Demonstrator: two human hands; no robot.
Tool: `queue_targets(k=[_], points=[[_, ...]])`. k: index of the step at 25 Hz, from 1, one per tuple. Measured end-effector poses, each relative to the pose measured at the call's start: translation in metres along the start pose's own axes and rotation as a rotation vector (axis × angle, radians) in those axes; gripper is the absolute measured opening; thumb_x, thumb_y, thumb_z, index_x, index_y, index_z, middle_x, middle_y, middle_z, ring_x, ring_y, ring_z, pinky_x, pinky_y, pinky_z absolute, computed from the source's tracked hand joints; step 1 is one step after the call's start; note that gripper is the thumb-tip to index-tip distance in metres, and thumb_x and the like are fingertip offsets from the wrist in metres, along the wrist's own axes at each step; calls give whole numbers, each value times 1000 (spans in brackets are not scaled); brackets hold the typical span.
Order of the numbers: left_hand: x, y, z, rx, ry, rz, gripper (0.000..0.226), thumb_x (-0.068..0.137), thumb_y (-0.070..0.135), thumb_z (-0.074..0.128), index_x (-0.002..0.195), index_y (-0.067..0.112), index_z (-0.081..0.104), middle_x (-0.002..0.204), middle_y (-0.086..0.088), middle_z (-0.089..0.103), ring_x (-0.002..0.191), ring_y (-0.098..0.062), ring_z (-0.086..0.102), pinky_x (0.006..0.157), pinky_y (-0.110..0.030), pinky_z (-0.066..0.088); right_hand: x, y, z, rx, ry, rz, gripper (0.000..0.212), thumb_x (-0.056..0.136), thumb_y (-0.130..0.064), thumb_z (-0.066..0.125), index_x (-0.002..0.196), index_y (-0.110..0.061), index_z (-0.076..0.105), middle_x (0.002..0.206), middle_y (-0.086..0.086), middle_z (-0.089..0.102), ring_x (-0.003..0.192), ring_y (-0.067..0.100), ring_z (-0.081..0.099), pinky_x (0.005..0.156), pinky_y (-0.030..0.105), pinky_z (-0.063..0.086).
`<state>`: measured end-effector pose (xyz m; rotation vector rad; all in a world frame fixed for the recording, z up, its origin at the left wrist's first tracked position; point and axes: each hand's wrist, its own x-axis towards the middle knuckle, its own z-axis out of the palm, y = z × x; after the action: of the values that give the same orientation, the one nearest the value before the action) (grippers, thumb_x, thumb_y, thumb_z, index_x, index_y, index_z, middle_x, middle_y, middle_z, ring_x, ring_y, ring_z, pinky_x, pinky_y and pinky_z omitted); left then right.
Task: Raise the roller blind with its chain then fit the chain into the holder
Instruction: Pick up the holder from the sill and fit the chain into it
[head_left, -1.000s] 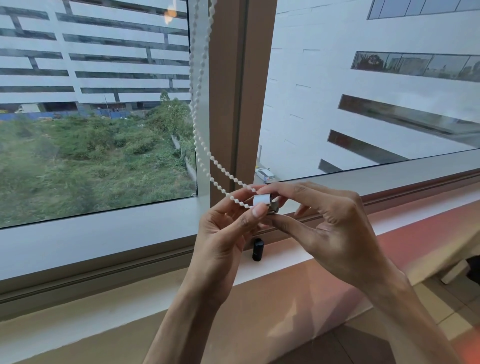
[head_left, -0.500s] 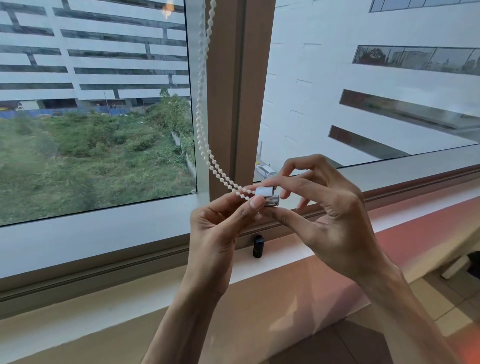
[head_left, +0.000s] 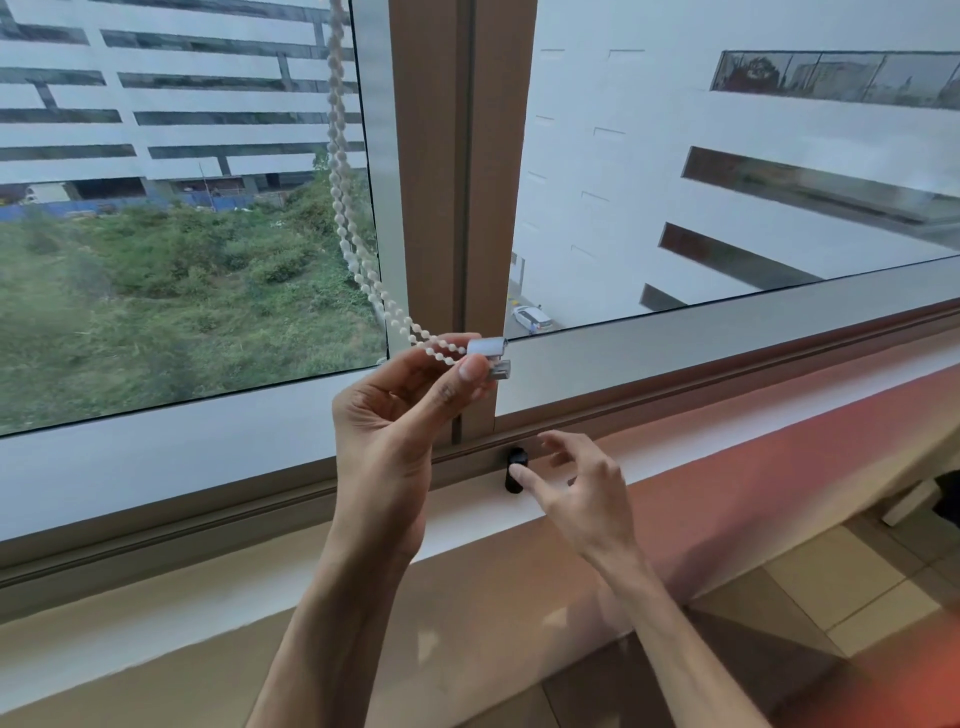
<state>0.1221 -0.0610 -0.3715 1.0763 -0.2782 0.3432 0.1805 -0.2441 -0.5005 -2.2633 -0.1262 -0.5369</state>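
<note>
A white bead chain (head_left: 347, 218) hangs down in front of the left pane and loops to the right into a small white-and-metal holder (head_left: 492, 358). My left hand (head_left: 400, 415) pinches the chain and holder between thumb and fingers, just in front of the brown window post. My right hand (head_left: 571, 483) is lower, fingers spread, with its forefinger tip touching a small black fitting (head_left: 516, 470) at the foot of the post. The blind itself is out of view above.
The brown window post (head_left: 441, 156) stands between two panes. A white sill (head_left: 727, 441) and a pale ledge run below the window. Tiled floor (head_left: 857, 597) shows at the lower right, beside a white object at the right edge.
My right hand has let go of the holder and dropped to the black fitting on the sill. The left hand still holds chain and holder, now a little higher.
</note>
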Motion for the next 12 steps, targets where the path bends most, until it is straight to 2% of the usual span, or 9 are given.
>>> queue_targets(k=[3, 8, 12], points=[[-1, -2, 4, 29, 8, -5, 20, 73, 28, 78, 91, 20, 81, 86, 1, 76, 81, -13, 70, 75, -20, 54, -4, 16, 24, -42, -29, 71, 54, 69, -59, 77, 111, -26, 68, 105, -10, 72, 90, 1, 62, 75, 19, 53], [-3, -2, 8, 39, 25, 5, 15, 74, 26, 79, 89, 22, 81, 85, 4, 75, 76, -10, 67, 68, -17, 53, -2, 28, 48, 53, 6, 165, 27, 78, -41, 78, 100, -31, 68, 95, -15, 75, 86, 7, 70, 68, 21, 54], [-5, 1, 9, 66, 70, -7, 19, 73, 27, 78, 90, 22, 82, 91, 1, 76, 78, -11, 66, 68, -18, 53, -5, 22, 44, 420, 2, 143, 24, 80, -30, 79, 101, -30, 67, 93, -15, 75, 94, 2, 70, 83, 24, 57]])
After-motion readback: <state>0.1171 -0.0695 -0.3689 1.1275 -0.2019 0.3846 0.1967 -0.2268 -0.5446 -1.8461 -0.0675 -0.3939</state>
